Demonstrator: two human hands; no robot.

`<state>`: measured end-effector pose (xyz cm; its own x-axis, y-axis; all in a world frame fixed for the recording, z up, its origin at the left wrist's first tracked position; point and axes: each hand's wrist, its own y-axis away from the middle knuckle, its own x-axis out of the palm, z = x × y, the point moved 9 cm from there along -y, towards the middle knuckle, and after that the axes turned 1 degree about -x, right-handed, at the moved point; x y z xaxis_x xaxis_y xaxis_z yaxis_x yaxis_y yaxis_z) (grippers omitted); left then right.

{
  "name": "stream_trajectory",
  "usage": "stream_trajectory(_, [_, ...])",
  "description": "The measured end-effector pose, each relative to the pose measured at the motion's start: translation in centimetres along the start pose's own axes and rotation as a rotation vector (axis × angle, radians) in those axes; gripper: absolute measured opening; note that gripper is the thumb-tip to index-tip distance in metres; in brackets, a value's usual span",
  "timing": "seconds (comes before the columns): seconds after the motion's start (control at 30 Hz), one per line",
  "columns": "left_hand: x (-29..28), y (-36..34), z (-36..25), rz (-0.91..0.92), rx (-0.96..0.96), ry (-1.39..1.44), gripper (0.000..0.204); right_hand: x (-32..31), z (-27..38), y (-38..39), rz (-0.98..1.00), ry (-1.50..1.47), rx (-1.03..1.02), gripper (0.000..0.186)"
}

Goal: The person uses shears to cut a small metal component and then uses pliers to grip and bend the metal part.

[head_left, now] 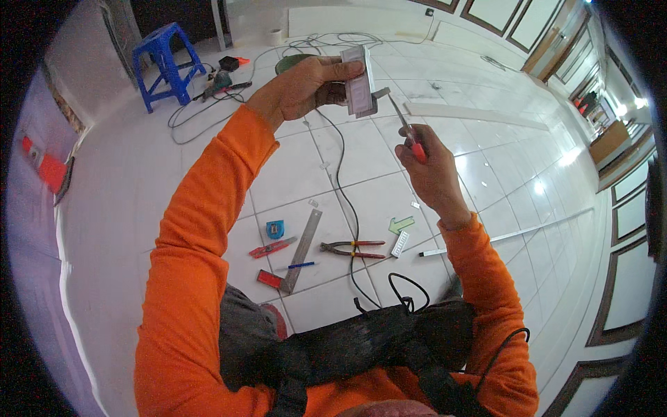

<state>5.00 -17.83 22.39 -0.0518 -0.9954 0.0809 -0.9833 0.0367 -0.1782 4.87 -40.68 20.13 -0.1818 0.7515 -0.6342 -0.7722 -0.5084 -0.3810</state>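
In the head view, the left hand [309, 85] pinches a pale slotted plate [358, 89] above the tiled floor [375, 201]. The right hand [432, 170] is curled around a red-handled pointed tool [417, 150], possibly a screwdriver, its tip near the plate's right edge. Pincers [347, 244] lie beside a try square [301, 251].

The floor [292, 181] is covered with white, shiny square tiles. On the left there is a pale wall [38, 236], and a blue stool [160, 42] stands near a dark opening [174, 15]. The right wall [629, 288] has white panels with brown frames (their edges look curved). Bright lamps [640, 102] shine at the upper right.
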Motion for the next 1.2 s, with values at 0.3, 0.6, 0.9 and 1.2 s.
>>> stream_trajectory(0.3, [0.6,1.6,-6.7,-0.162,0.368,-0.619,0.043,1.5,-1.8,0.6,0.211,-0.353,0.265,0.029])
stream_trajectory(0.6, [4.9,3.2,-8.6,-0.139,0.679,-0.893,0.031,2.1,-1.1,1.0,0.301,-0.478,0.41,0.028])
stream_trajectory(0.9, [1.4,1.3,-6.1,-0.137,0.423,-0.581,0.033,3.2,-1.5,2.1,0.467,-0.853,0.536,0.032])
stream_trajectory(1.2, [2.7,1.3,-5.4,-0.28,0.625,-0.883,0.05,4.5,-1.5,2.2,0.436,-0.896,0.598,0.028])
